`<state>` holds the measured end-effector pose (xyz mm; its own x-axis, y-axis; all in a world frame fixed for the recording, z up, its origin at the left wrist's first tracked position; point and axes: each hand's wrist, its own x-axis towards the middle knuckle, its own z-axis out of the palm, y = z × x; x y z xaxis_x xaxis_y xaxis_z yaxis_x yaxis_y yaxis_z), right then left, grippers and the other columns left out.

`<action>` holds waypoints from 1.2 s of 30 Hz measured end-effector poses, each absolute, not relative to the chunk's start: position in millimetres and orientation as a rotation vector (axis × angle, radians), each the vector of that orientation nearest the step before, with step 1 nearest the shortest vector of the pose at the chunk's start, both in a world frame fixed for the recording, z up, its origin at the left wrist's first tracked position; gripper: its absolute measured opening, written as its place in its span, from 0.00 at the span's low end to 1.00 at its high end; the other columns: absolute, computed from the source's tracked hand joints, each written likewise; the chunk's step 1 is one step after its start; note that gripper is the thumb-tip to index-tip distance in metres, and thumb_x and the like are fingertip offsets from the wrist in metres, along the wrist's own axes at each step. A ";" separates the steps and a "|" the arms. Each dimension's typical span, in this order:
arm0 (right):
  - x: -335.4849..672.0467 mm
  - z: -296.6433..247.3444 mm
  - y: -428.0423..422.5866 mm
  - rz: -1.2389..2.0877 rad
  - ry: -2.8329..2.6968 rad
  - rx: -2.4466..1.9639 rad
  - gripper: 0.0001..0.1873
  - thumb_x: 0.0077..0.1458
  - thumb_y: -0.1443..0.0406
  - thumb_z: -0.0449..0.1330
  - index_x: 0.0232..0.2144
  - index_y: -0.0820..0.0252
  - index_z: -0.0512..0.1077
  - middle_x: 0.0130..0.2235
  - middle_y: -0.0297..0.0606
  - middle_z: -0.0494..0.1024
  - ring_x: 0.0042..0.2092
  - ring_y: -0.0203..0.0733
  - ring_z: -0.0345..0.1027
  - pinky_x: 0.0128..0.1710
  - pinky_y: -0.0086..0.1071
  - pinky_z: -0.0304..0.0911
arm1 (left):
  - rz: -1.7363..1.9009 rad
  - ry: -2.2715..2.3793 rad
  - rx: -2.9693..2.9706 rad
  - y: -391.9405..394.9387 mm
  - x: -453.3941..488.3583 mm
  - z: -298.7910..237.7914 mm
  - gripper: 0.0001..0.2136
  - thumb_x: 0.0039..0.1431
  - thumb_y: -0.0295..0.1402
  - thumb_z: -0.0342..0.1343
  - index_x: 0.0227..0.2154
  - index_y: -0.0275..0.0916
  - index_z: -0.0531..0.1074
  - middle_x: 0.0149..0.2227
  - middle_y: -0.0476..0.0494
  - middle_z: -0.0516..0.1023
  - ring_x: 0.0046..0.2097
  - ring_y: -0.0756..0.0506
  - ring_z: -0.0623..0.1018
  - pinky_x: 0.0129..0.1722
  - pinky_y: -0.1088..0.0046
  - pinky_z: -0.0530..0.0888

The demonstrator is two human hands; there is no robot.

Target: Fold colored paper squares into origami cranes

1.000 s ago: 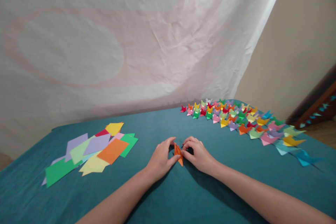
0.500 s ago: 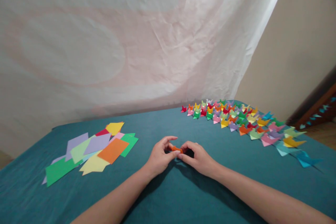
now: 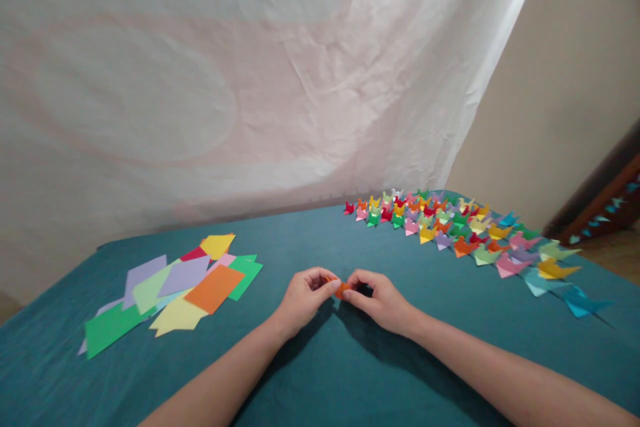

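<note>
- We see an orange folded paper (image 3: 342, 290) in the middle of the view, held just above the tabletop (image 3: 320, 387) between the two hands.
- It is small and bright, a plain, even orange, with a narrow point rising at its left end, beside the left thumb.
- Only a short stretch of it shows between the fingertips; the rest is covered, so we cannot be sure of its full shape or how many folds it carries.
- Our left hand (image 3: 305, 297) pinches its left part, the thumb laid over the near side and the other fingers curled behind.
- Our right hand (image 3: 383, 300) pinches the right end between thumb and forefinger, with the remaining fingers bent inward.
- The two hands are close together, their thumb tips near each other across the orange.
- To the left we have loose paper sheets (image 3: 185, 277), flat and overlapping, in green, lilac, yellow, red, pink and orange; the orange sheet (image 3: 215, 289) closely matches the piece in hand.
- To the right, well apart from the hands, folded paper birds (image 3: 465, 247) stand in many-coloured rows, with a blue bird (image 3: 584, 300) at the near end.
</note>
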<state>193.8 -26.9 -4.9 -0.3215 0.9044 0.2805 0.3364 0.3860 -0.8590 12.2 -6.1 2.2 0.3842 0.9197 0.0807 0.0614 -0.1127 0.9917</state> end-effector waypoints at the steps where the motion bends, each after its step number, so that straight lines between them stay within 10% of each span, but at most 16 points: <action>1: 193.9 -4.7 -26.8 0.911 -1.845 -1.073 0.07 0.54 0.63 0.57 0.28 0.62 0.70 0.27 0.32 0.72 0.30 0.34 0.64 0.32 0.27 0.59 | 0.942 0.918 1.501 -6.4 12.3 2.7 0.12 0.50 0.39 0.61 0.28 0.33 0.74 0.28 0.45 0.76 0.31 0.49 0.73 0.34 0.75 0.68; 36: 197.0 -1.7 -27.8 0.914 -1.804 -1.054 0.12 0.55 0.60 0.56 0.25 0.62 0.70 0.24 0.30 0.67 0.27 0.34 0.58 0.28 0.27 0.55 | 1.020 0.912 1.285 -13.1 15.0 4.1 0.14 0.50 0.43 0.61 0.27 0.35 0.74 0.29 0.48 0.75 0.32 0.49 0.71 0.36 0.75 0.67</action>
